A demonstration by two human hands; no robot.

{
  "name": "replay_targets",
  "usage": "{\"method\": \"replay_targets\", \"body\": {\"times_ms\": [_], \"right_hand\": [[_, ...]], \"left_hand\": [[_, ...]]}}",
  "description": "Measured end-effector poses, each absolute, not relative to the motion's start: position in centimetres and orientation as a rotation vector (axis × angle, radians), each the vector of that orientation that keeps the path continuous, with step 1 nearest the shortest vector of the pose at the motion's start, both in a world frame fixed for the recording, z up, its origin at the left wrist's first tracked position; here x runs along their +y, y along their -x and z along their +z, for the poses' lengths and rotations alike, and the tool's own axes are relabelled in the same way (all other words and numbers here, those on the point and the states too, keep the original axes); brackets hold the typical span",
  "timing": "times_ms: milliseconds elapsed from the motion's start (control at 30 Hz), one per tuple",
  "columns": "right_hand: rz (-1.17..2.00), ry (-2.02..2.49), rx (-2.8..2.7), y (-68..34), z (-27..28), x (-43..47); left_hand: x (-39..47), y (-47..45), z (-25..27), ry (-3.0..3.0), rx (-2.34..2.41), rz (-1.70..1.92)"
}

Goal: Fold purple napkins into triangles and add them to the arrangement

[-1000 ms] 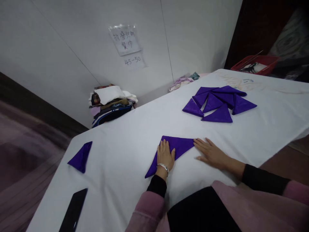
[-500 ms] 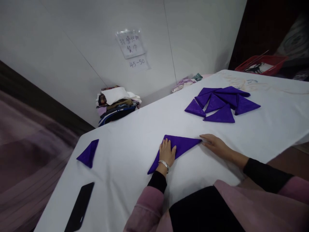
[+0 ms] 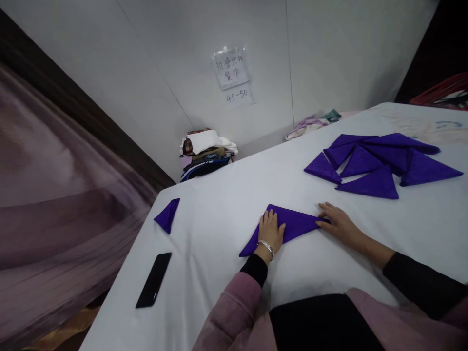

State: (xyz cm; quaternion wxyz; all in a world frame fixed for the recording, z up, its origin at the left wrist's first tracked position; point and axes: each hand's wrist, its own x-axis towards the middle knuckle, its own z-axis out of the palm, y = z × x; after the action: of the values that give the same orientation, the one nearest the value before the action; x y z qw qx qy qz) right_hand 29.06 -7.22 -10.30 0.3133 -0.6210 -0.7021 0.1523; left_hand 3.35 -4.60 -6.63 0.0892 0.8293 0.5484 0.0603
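Note:
A purple cloth napkin (image 3: pixel 296 225) lies folded in a wide triangle on the white-covered table. My left hand (image 3: pixel 270 230), with a silver bracelet at its wrist, rests flat on the napkin's left half, fingers stretched out. At the napkin's pointed right end, my right hand (image 3: pixel 338 225) has the tip between thumb and fingers. Beyond that hand, toward the back right, several folded purple napkins (image 3: pixel 369 183) lie in an overlapping group. One small folded purple napkin (image 3: pixel 168 215) sits apart at the left.
A black phone (image 3: pixel 154 280) lies near the table's left edge. Stacked clothes (image 3: pixel 206 156) and a cloth heap (image 3: pixel 309 126) are at the far edge by the wall. A handwritten sign (image 3: pixel 232 68) hangs there. A red basket (image 3: pixel 438 92) is at the far right.
The camera view has turned left, so everything appears further right. My right hand has closed around the napkin's right tip. My left hand stays flat on the cloth.

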Motion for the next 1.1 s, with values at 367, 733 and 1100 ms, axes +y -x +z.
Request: {"method": "replay_targets", "body": {"times_ms": [367,733,1100], "right_hand": [[0.470,1.558,-1.844,-30.0,-10.1,-7.7],[0.632,1.529,-1.938,-30.2,-7.9,-7.7],[0.692,1.486,-2.057,-31.2,-7.3,-7.5]], "left_hand": [[-4.2,-3.3,-6.9,-2.503,1.660,0.131],[-4.0,-3.4,-6.7,-2.503,1.661,0.135],[-4.0,-3.4,-6.7,-2.504,1.675,0.124]]}}
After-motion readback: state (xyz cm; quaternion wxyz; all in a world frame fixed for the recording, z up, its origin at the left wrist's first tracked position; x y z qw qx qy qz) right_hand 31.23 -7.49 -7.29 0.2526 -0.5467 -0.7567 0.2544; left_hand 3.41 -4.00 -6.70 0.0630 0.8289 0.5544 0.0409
